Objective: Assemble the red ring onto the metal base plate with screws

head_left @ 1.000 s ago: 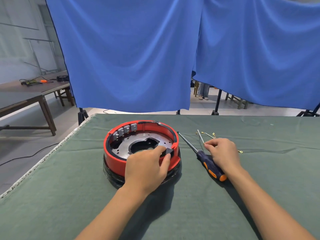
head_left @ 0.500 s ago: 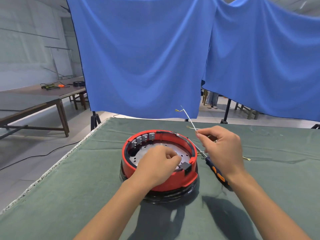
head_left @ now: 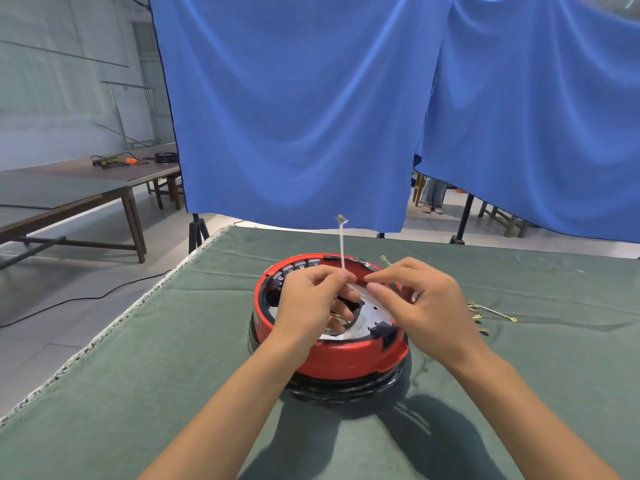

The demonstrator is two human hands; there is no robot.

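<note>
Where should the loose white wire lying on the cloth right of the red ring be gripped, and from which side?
Probably along its thin straight middle, pinched from above. The loose wire lies flat on the green cloth, apart from the red ring, with small brass terminals at its ends, so the bare span between them looks the easiest grip.

Your left hand and right hand cover most of the metal base plate and the far-right rim of the red ring, so you cannot confirm any screw there. The thin white wire disappears between your fingertips; which hand pinches it cannot be told. Its top end fitting is blurred. The loose brass-tipped pieces on the green cloth (partly behind your right hand) are too small to identify.
</note>
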